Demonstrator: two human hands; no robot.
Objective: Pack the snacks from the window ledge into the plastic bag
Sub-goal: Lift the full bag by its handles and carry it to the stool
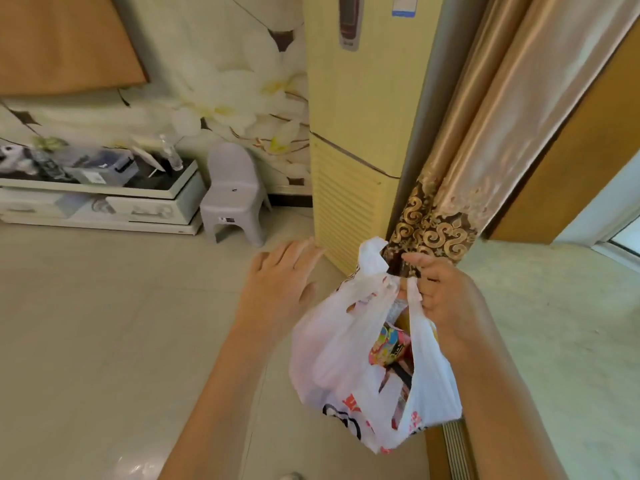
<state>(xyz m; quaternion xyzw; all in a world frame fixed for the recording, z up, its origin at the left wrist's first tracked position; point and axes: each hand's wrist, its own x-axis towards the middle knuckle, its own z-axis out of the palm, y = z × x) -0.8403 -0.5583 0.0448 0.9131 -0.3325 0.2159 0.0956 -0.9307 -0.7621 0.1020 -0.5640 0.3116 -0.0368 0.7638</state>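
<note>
A white plastic bag [332, 355] with red and black print hangs in the air in front of me. My right hand [440, 292] grips its handles from above. Colourful snack packets [389, 344] show through the bag's open side. My left hand [280, 282] hovers just left of the bag with its fingers spread, holding nothing. The pale window ledge [561, 327] stretches to the right of the bag, and the part I see carries no snacks.
A tall cream air conditioner [356, 140] stands straight ahead, with a gold patterned curtain [460, 188] beside it. A small grey plastic stool [235, 195] and a low TV cabinet [100, 199] with clutter sit at the left. Tiled floor lies below.
</note>
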